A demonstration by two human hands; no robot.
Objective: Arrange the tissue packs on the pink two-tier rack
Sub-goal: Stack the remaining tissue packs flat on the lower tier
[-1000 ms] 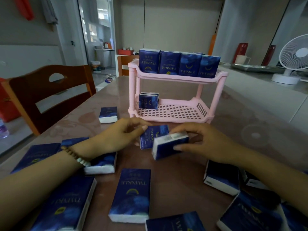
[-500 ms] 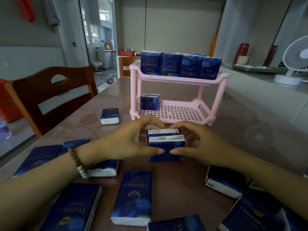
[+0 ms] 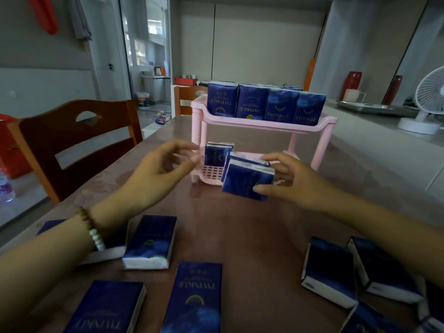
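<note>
held packs [image 3: 247,181]: two dark blue plastic-wrapped tissue packs, pressed face to face and a little tilted, in the air just in front of the lower tier of the rack.
right hand [image 3: 298,181]: clamped on the held packs, with the thumb on the near face and the other fingers behind.
left hand [image 3: 161,171]: holds nothing; the fingers are loosely bent and apart, near the front left post of the rack.
rack [image 3: 264,124]: pink plastic, two tiers, with a grid floor below.
upper row [image 3: 264,105]: dark blue packs that stand upright side by side along the top tier of the rack.
lower packs [image 3: 217,153]: a small group that stands at the left end of the lower tier.
step in hand: I judge that the pair should go in upright, just right of the lower packs. Keep the two squeezed together, pass under the top tier, and release only when they stand against the neighbours. The free hand could steady the rack.
loose packs [image 3: 150,241]: many lie flat, nearer to the person than the rack, on both sides.
table [image 3: 240,227]: brown and glossy; it carries the rack.
room: a brown wooden chair [image 3: 79,145] is left of the rack, and a white fan [image 3: 430,97] is far to its right.
</note>
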